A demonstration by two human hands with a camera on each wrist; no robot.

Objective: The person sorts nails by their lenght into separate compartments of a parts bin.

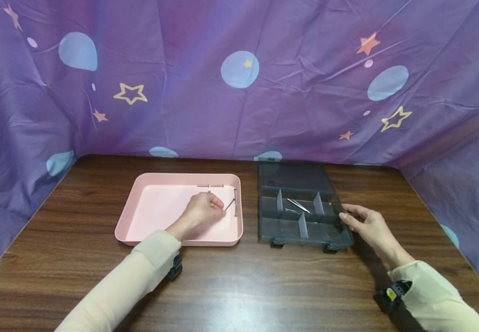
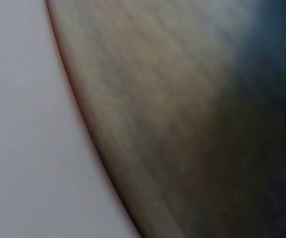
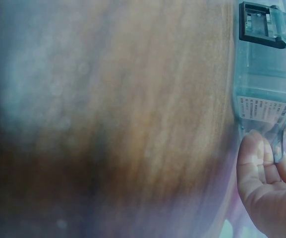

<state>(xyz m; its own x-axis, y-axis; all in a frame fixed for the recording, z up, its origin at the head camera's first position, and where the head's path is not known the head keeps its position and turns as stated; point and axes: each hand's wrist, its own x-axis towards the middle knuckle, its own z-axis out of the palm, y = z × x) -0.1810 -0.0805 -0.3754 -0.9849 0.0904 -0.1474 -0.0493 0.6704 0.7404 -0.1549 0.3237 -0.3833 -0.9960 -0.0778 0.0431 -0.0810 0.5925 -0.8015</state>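
Note:
Over the right part of a pink tray (image 1: 125, 226), my left hand (image 1: 202, 213) pinches a thin metal nail (image 1: 230, 203), which juts out from the fingertips. More nails lie in the tray: one nail (image 1: 236, 203) along its right wall and a couple by the far wall. To the right stands a dark see-through compartment box (image 1: 267, 239), its lid (image 1: 293, 176) folded back. Several shiny nails (image 1: 298, 205) lie in its far middle compartment. My right hand (image 1: 369, 227) grips the box's right edge, thumb on the rim and fingers at the side.
A brown wood-grain table (image 1: 222, 286) carries both tray and box. Black latches (image 1: 277, 243) stick out at the box's near side. Behind the table hangs a purple curtain (image 1: 198, 110) with stars and dots. The left wrist view is mostly blurred.

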